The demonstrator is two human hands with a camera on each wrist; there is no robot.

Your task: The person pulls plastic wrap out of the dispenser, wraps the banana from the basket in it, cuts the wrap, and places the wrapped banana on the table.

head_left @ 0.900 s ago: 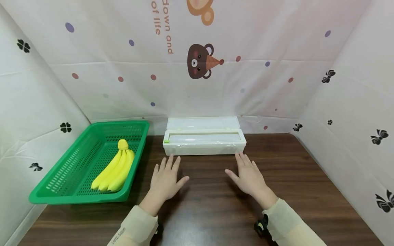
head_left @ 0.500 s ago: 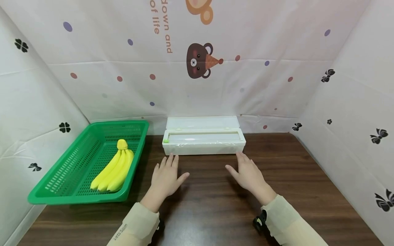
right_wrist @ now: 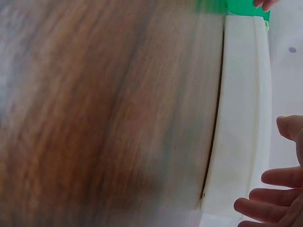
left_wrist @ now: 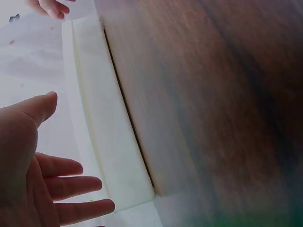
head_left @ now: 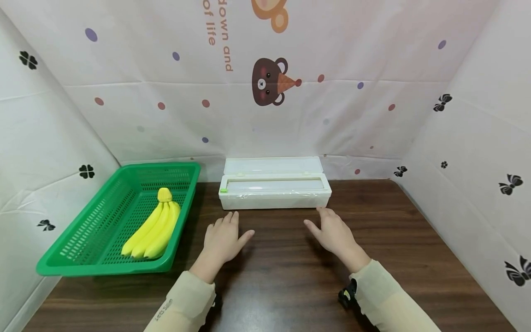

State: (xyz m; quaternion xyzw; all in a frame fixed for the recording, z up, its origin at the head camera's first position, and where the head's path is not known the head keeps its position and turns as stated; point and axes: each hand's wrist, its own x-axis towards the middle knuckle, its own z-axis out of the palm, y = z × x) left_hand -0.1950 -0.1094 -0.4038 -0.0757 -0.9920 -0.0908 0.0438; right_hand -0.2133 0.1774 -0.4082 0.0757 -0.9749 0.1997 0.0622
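Both hands are held over the table in front of a white cling film dispenser (head_left: 275, 199), its lid (head_left: 274, 165) raised at the back and a small green slider at its left end. My left hand (head_left: 221, 240) has spread, slightly bent fingers and holds nothing; its fingertips stand near the dispenser's left front corner. Near the right front corner is my right hand (head_left: 335, 234), also holding nothing, with the thumb pointing inward. Each wrist view shows the loosely extended fingers, left (left_wrist: 75, 187) and right (right_wrist: 270, 198), beside the dispenser's long front face.
To the left, a green perforated basket (head_left: 103, 269) holds a bunch of yellow bananas (head_left: 155, 230). A dark wooden table (head_left: 282, 286) carries everything. White printed cloth (head_left: 352, 55) hangs behind and along both sides.
The fingers of both hands have bent a little more and drawn slightly back from the dispenser. The dispenser, basket and bananas have stayed in place.
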